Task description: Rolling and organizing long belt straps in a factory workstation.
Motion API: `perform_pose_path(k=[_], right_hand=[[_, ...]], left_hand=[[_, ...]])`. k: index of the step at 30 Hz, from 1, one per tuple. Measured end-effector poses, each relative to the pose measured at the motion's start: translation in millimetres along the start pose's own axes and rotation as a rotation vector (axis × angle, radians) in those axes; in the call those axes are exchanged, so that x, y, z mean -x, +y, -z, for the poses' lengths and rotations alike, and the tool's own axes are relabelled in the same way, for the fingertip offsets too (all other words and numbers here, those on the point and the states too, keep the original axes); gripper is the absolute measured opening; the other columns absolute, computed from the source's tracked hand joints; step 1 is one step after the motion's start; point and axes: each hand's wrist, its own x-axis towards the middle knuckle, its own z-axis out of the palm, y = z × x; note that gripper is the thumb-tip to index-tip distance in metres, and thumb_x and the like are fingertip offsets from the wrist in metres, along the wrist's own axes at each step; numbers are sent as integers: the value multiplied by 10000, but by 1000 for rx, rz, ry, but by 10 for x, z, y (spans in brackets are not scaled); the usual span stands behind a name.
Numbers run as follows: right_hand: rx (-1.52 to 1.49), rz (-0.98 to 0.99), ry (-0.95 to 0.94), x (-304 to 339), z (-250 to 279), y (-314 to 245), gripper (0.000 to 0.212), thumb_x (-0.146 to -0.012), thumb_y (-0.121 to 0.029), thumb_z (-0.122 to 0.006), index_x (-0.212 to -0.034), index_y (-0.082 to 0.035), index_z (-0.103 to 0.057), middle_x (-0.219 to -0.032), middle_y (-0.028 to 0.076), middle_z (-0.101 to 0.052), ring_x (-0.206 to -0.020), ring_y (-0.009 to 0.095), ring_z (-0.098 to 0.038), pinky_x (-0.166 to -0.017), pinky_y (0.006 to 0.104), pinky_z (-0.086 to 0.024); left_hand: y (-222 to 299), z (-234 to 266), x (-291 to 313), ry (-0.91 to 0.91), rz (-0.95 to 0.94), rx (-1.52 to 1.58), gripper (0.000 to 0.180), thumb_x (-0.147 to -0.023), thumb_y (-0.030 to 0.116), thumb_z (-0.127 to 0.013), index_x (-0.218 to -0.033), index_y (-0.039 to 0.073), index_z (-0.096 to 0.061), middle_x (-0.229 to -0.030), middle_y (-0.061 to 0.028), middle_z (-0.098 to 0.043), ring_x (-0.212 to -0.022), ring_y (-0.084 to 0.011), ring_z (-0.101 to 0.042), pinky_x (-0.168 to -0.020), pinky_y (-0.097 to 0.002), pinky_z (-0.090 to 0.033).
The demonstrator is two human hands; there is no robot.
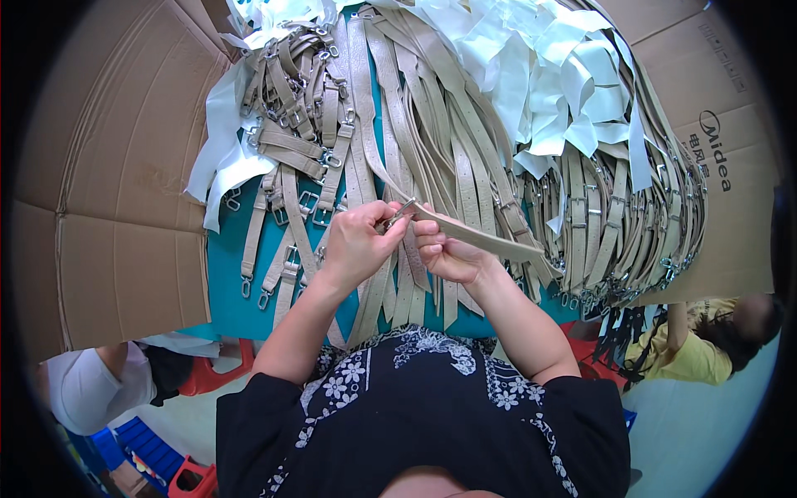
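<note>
My left hand [362, 239] is closed in a pinch on a small silver metal piece, apparently a buckle [402, 213], at one part of a beige strap. Beside it, my right hand [452, 251] grips the same beige strap [490, 239] between thumb and curled fingers. The strap's flat end sticks out to the right, past my right wrist. My fingers partly cover the spot where metal and strap meet. Under and beyond both hands, many long beige straps [407, 108] with punched holes lie side by side across the table.
Short straps with metal clips [303, 100] are heaped at the left. White paper-like strips [564, 75] cover buckled straps [594, 207] on the right. Cardboard sheets [124, 183] flank the teal table [228, 290]. A person in yellow [693, 353] sits right, another in white [100, 386] left.
</note>
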Motion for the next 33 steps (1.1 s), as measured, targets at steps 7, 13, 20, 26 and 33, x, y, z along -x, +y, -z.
perform_pose_path(k=[7, 13, 20, 26, 33], right_hand=[[1039, 599, 326, -125, 32, 1, 231, -850, -231, -601, -907, -9, -634, -751, -12, -591, -553, 35, -458, -523, 176, -376], [966, 526, 392, -170, -81, -81, 214, -839, -239, -616, -763, -40, -642, -688, 1, -604, -606, 63, -544, -580, 212, -440], [1138, 560, 446, -198, -418, -94, 264, -839, -266, -614, -725, -29, -637, -676, 10, -615, -585, 59, -555, -560, 208, -451], [1337, 466, 235, -307, -446, -80, 217, -838, -180, -581, -794, 20, -650, -678, 38, -619, -587, 88, -575, -562, 211, -469], [1290, 419, 240, -341, -548, -12, 207, -831, -143, -557, -757, 28, -646, -666, 49, -615, -575, 92, -571, -550, 211, -466]], left_hand=[[-101, 31, 35, -210, -21, 428, 226, -866, 152, -553, -1012, -16, -590, -895, -44, -610, -760, -104, -538, -650, -222, -432], [-5, 300, 227, -185, 110, 55, 229, -746, 111, -690, -914, -8, -589, -783, 5, -588, -621, -46, -471, -525, -188, -372], [272, 552, 175, -452, 347, 189, 123, -752, 39, -671, -844, -16, -611, -652, -7, -582, -551, -30, -522, -476, -162, -410], [261, 726, -207, -143, 20, 544, 92, -737, -5, -676, -807, -16, -617, -668, -43, -598, -535, -86, -552, -475, -197, -449], [27, 719, -246, -102, 16, 372, 118, -734, 45, -701, -700, 10, -594, -608, 21, -551, -543, -29, -476, -476, -188, -385]])
